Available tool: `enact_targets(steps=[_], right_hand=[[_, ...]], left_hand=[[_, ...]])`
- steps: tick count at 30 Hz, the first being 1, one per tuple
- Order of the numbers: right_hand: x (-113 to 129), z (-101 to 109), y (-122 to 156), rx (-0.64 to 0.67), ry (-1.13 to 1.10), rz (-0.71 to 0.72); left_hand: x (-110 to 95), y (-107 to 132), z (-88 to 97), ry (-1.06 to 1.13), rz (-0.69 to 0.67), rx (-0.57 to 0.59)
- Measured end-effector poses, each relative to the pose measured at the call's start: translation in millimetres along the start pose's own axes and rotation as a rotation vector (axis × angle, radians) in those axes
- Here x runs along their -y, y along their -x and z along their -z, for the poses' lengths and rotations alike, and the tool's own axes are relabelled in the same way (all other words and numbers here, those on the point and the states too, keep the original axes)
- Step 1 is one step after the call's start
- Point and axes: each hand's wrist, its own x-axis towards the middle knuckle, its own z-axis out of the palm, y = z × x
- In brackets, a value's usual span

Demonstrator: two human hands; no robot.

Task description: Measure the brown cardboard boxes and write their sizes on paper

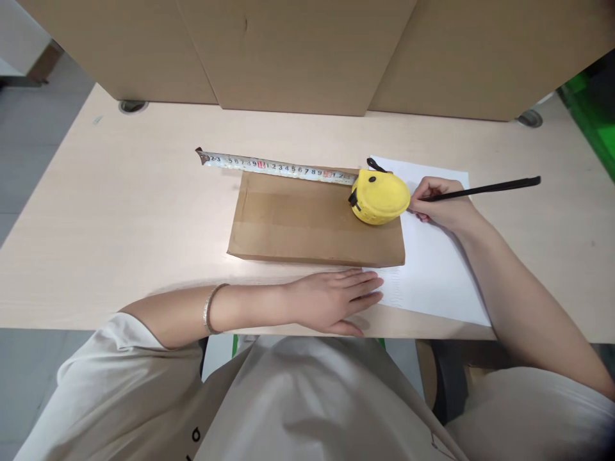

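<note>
We pinch a pen [494, 188] in our right hand [444, 202] over the paper [432, 269]; our left hand [331, 301] lies flat, fingers [361, 289] spread, on its edge. The tape [383, 198], blade [281, 168] out, sits on the box [307, 224].

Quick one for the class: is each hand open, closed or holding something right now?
Left hand: open, palm down, holding nothing, fingers at the paper.
Right hand: closed, holding a black pen.
</note>
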Motion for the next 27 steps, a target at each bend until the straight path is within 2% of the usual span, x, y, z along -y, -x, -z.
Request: enact_targets(steps=[13,20,27], right_hand=[[5.6,-2.0,-1.4,-0.038,0.044,-0.044],[-6.8,1.6,-2.8,-0.028,-0.099,0.021],[0.0,-0.3,-1.1,-0.023,0.029,-0.018]], left_hand=[[3.1,2.0,-8.4,-0.020,-0.028,-0.046],[3.5,0.8,-8.4,0.020,-0.007,-0.038],[4.5,1.9,-9.4,-0.009,-0.028,-0.052]])
